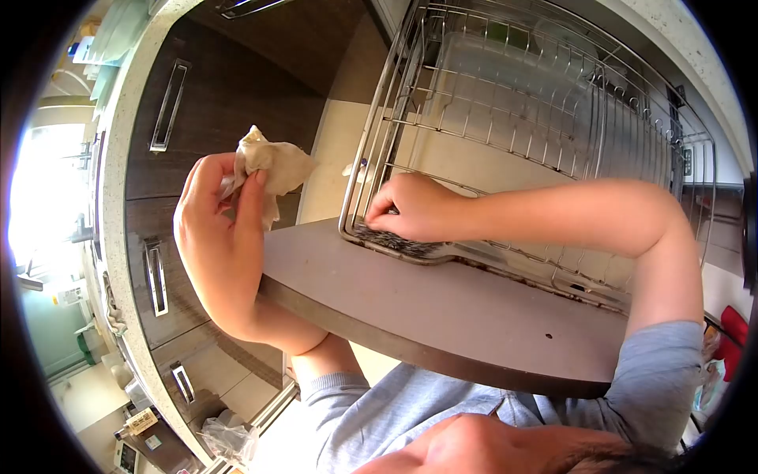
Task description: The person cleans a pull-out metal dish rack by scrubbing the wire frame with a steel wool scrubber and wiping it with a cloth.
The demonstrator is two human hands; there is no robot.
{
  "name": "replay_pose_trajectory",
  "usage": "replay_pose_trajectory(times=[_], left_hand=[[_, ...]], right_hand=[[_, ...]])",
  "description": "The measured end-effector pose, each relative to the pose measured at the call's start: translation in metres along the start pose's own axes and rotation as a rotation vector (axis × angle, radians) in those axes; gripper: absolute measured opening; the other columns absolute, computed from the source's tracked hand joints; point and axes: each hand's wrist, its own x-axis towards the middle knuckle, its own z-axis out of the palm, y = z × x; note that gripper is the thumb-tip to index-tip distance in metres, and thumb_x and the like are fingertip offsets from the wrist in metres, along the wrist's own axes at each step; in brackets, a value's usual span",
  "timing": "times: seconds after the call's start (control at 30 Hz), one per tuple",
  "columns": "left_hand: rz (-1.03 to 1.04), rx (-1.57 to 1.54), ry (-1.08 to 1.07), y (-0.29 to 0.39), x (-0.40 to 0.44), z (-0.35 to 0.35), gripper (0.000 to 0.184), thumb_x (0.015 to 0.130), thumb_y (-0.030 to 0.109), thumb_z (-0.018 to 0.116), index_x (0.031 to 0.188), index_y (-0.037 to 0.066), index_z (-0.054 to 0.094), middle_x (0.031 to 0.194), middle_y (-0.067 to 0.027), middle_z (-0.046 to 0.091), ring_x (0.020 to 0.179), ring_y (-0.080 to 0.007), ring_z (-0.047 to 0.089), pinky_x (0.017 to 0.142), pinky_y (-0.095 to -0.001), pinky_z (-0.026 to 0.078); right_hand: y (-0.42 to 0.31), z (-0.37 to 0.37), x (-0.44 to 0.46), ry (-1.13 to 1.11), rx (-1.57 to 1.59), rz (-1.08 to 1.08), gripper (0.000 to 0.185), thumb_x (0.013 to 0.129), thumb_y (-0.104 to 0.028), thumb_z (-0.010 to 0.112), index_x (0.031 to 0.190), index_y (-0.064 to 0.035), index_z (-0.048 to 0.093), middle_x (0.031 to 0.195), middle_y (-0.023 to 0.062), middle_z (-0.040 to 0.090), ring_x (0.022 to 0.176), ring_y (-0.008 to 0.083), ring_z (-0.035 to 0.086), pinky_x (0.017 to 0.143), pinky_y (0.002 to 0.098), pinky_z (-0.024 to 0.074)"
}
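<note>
My left hand (225,229) is raised at the left, its fingers pinching a crumpled off-white cloth (280,166). The cloth hangs in loose folds near the pull-out rack. My right hand (418,207) reaches inside the wire rack (489,265) at its near left corner. Its fingers are curled closed, and what they hold, if anything, is hidden. Right below them lies a dark, glinting, speckled patch (395,239) along the rack's floor. The rack's lower frame looks brown and stained. It is fixed behind a grey-brown drawer front (410,296), which stands between my body and the rack.
Dark wood cabinet fronts (229,103) with metal handles line the left, under a speckled counter edge (130,118). A translucent container (513,79) shows at the rack's far end. A clear plastic bag (229,433) lies at the lower left. Red items (734,332) stand far right.
</note>
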Motion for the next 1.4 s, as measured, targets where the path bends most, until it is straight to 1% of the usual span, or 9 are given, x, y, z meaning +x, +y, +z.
replay_pose_trajectory(times=[0.03, 0.17, 0.3, 0.43, 0.53, 0.87, 1.0, 1.3, 1.4], left_hand=[[-0.01, -0.008, -0.006, 0.0, -0.001, 0.0, 0.009, 0.075, 0.003, 0.058, 0.082, 0.0, 0.054, 0.069, -0.0077, 0.052, 0.06, -0.0134, 0.051, 0.056, -0.0238, 0.042], [-0.003, 0.034, -0.003, 0.001, -0.001, -0.001, 0.009, 0.075, 0.004, 0.059, 0.082, 0.0, 0.054, 0.069, -0.0081, 0.052, 0.059, -0.0143, 0.051, 0.056, -0.0244, 0.042], [-0.007, 0.047, -0.012, -0.001, 0.0, 0.001, 0.009, 0.074, 0.004, 0.058, 0.081, 0.0, 0.054, 0.069, -0.0086, 0.052, 0.059, -0.0142, 0.051, 0.055, -0.0243, 0.041], [-0.021, 0.019, -0.014, 0.001, 0.001, 0.0, 0.009, 0.074, 0.004, 0.058, 0.08, 0.0, 0.054, 0.069, -0.0086, 0.053, 0.058, -0.0142, 0.051, 0.054, -0.0243, 0.041], [-0.031, 0.008, -0.023, 0.002, 0.0, -0.001, 0.009, 0.074, 0.004, 0.058, 0.08, 0.0, 0.054, 0.069, -0.0088, 0.053, 0.058, -0.0149, 0.051, 0.053, -0.0245, 0.04], [0.0, 0.036, -0.015, 0.0, 0.002, 0.002, 0.008, 0.074, 0.005, 0.058, 0.08, 0.0, 0.054, 0.068, -0.0087, 0.052, 0.056, -0.0169, 0.05, 0.053, -0.0257, 0.04], [-0.004, 0.02, -0.04, 0.001, 0.003, 0.002, 0.009, 0.074, 0.004, 0.058, 0.08, 0.0, 0.054, 0.068, -0.0088, 0.052, 0.056, -0.0163, 0.05, 0.052, -0.0253, 0.04], [-0.008, 0.01, -0.048, 0.001, 0.004, 0.0, 0.009, 0.073, 0.002, 0.058, 0.079, -0.001, 0.054, 0.069, -0.0095, 0.053, 0.055, -0.016, 0.052, 0.052, -0.0252, 0.041], [0.031, 0.027, -0.02, 0.0, 0.003, 0.0, 0.009, 0.072, 0.003, 0.058, 0.079, -0.001, 0.054, 0.07, -0.0107, 0.053, 0.056, -0.0194, 0.053, 0.053, -0.0267, 0.041]], right_hand=[[-0.004, 0.002, -0.001, 0.139, 0.257, 0.034, 0.012, 0.073, -0.013, 0.06, 0.081, -0.0072, 0.066, 0.079, 0.0052, 0.061, 0.078, 0.0238, 0.051, 0.074, 0.0324, 0.0414], [0.001, 0.012, 0.014, 0.288, -0.153, -0.635, 0.009, 0.072, -0.013, 0.059, 0.078, -0.0076, 0.063, 0.081, 0.0028, 0.054, 0.079, 0.0212, 0.048, 0.069, 0.03, 0.042], [0.001, 0.011, 0.027, 0.34, -0.688, -0.977, 0.008, 0.068, -0.012, 0.053, 0.072, -0.0059, 0.057, 0.08, 0.0034, 0.05, 0.079, 0.0197, 0.047, 0.066, 0.0286, 0.042], [-0.001, -0.006, 0.022, 0.258, -0.82, -0.972, 0.007, 0.067, -0.01, 0.053, 0.071, -0.0047, 0.056, 0.081, 0.0038, 0.05, 0.079, 0.0193, 0.047, 0.063, 0.0281, 0.0432], [-0.008, -0.019, 0.021, 0.313, -0.72, -0.638, 0.008, 0.07, -0.009, 0.053, 0.075, -0.004, 0.056, 0.081, 0.0035, 0.05, 0.08, 0.0188, 0.048, 0.06, 0.0287, 0.0465], [-0.022, -0.004, 0.027, 0.024, -0.8, -0.842, 0.011, 0.069, -0.006, 0.053, 0.077, -0.0004, 0.057, 0.08, 0.0069, 0.049, 0.079, 0.0206, 0.05, 0.066, 0.0292, 0.047], [-0.037, -0.003, 0.034, -0.136, -0.901, -0.646, 0.008, 0.071, -0.006, 0.052, 0.075, -0.0006, 0.056, 0.08, 0.0078, 0.049, 0.074, 0.0215, 0.052, 0.064, 0.0302, 0.047], [0.016, -0.015, 0.033, 0.349, -0.8, -0.993, 0.011, 0.076, -0.008, 0.051, 0.085, -0.0017, 0.055, 0.084, 0.0054, 0.051, 0.078, 0.0199, 0.05, 0.065, 0.0279, 0.0472], [0.039, -0.082, 0.041, 0.478, -0.95, -0.673, 0.016, 0.069, -0.004, 0.053, 0.084, -0.0008, 0.055, 0.082, 0.0056, 0.051, 0.079, 0.0203, 0.049, 0.067, 0.0278, 0.048]])
